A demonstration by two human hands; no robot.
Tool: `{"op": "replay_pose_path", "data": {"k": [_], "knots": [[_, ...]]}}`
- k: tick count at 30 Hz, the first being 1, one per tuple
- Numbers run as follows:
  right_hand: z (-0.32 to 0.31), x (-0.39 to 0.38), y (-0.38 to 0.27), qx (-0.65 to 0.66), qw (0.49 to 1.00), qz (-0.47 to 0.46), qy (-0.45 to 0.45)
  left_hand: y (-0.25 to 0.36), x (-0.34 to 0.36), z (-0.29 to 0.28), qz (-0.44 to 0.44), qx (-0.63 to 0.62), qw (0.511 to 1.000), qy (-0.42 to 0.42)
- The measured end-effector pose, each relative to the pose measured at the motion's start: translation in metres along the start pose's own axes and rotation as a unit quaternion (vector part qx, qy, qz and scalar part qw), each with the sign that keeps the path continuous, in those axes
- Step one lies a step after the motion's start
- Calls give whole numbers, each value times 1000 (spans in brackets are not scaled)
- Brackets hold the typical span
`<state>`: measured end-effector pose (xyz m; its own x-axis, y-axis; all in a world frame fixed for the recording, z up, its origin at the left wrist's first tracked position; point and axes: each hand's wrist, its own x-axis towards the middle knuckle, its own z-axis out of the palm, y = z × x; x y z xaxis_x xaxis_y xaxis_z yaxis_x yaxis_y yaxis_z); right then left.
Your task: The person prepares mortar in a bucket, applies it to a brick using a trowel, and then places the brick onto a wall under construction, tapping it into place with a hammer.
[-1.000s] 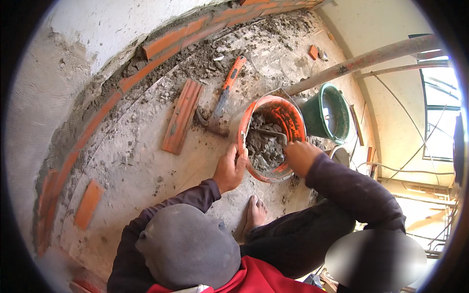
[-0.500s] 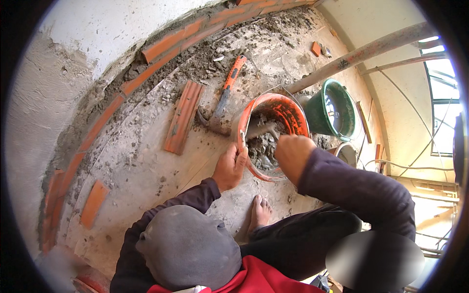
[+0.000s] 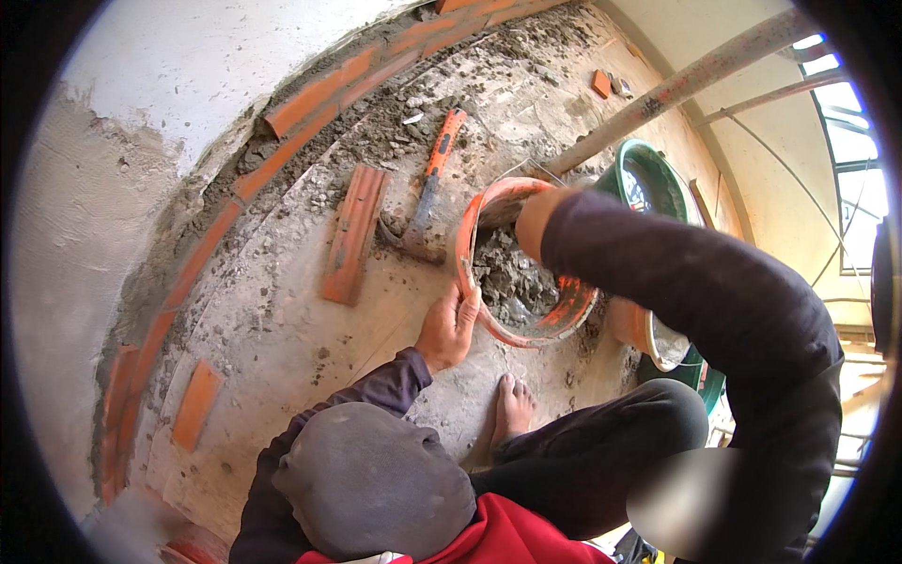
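Observation:
My left hand (image 3: 448,327) grips the near left rim of an orange bucket (image 3: 462,246), with the thumb over the edge. Wet grey mortar (image 3: 507,273) lies inside the bucket, lumpy and heaped against the left. My right hand (image 3: 537,224) reaches in over the far side, its fingers closed round a trowel that is now mostly hidden by the hand and forearm. Left of the bucket, a hammer (image 3: 434,179) with an orange and black handle lies on the floor, its head near the bucket. Beside it is a ribbed red clay brick (image 3: 354,235).
A green bucket (image 3: 620,162) holding water stands beyond my right forearm. A pale container (image 3: 665,348) sits below that arm. A slanting pole (image 3: 686,89) rises at the far right. Brick courses (image 3: 225,226) line the left wall, with loose mortar along them. Another brick piece (image 3: 197,406) lies nearer.
My right hand has moved further over and into the bucket with the trowel, which has gone out of sight. My left hand stays on the rim. The view has shifted slightly.

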<state>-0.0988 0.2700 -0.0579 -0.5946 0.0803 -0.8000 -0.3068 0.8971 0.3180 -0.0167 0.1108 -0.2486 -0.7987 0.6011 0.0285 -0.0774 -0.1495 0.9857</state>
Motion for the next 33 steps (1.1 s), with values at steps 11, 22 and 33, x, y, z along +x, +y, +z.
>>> {"op": "replay_pose_path", "data": {"k": [11, 22, 33], "knots": [[-3, -112, -10, 61, 993, 90, 46, -7, -7, -14, -12, -2, 1000, 13], [36, -95, 6, 133, 989, 3, -59, -5, -11, -20, -37, -36, 998, 20], [38, -87, 7, 118, 991, -2, -57, 4, -12, -25, -39, -41, 998, 17]]}}
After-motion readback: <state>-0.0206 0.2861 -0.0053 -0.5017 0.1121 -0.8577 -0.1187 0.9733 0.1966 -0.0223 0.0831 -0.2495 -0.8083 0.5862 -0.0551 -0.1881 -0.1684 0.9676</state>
